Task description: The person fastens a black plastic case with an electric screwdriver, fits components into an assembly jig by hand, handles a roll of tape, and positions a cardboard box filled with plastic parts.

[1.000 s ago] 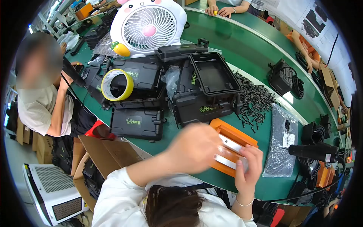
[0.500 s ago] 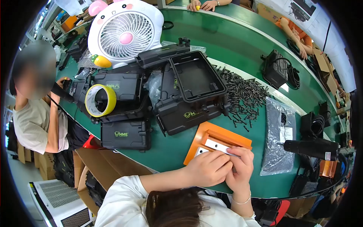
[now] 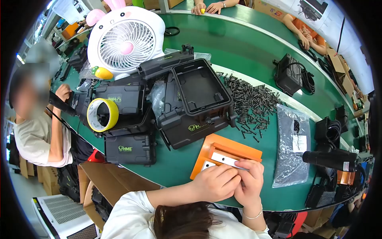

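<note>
An orange fixture with white metal blocks lies on the green table in front of me. One long white block has dark holes, and a shorter white block sits to its left. My left hand is closed at the fixture's near edge, its curled fingers against those of the other hand. My right hand is pinched shut, with its thumb and fingertips at the right end of the long block. Whatever lies between the fingers is hidden.
Black cases and a yellow tape roll are stacked at left, before a pink-eared fan. Small black parts are heaped behind the fixture. At right lie a plastic bag and a black electric screwdriver-like tool. A co-worker sits left.
The view has shifted slightly, so most things sit a little lower and further left. My hands stay together at the fixture with little change. The left co-worker's hand has moved.
</note>
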The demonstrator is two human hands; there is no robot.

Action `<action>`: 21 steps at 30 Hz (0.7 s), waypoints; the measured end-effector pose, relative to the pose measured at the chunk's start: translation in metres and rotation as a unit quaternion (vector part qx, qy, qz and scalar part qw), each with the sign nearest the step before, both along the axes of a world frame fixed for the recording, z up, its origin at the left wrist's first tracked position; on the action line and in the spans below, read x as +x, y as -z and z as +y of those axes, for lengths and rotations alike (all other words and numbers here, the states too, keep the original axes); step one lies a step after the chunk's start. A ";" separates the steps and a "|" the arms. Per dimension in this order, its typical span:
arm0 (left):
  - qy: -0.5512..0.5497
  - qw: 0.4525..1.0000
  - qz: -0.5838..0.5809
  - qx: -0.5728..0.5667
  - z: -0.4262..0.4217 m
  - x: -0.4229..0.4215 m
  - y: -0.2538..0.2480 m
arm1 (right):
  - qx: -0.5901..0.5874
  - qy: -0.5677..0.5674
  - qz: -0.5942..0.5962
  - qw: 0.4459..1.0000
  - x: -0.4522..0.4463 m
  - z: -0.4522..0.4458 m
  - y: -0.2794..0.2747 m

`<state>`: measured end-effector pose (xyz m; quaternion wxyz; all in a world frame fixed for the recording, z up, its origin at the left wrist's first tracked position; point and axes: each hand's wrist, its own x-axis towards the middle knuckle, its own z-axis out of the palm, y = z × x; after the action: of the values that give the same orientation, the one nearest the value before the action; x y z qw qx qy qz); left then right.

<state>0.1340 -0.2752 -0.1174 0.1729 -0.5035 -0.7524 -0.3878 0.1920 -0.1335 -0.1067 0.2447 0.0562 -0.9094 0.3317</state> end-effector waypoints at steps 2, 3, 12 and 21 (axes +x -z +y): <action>-0.001 1.000 0.006 0.002 -0.001 0.000 0.001 | 0.001 -0.002 0.002 1.000 -0.001 0.000 0.000; -0.002 1.000 0.010 0.003 -0.001 -0.001 0.001 | 0.001 -0.003 0.003 1.000 -0.001 0.000 0.000; 0.002 1.000 0.008 0.011 0.000 -0.001 -0.001 | 0.001 -0.003 0.000 1.000 0.000 0.000 0.000; 0.004 1.000 0.006 0.008 0.000 -0.001 0.000 | 0.002 -0.004 0.004 1.000 0.001 0.001 0.001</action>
<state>0.1334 -0.2754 -0.1171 0.1797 -0.5072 -0.7464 -0.3915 0.1926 -0.1328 -0.1077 0.2470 0.0614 -0.9087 0.3308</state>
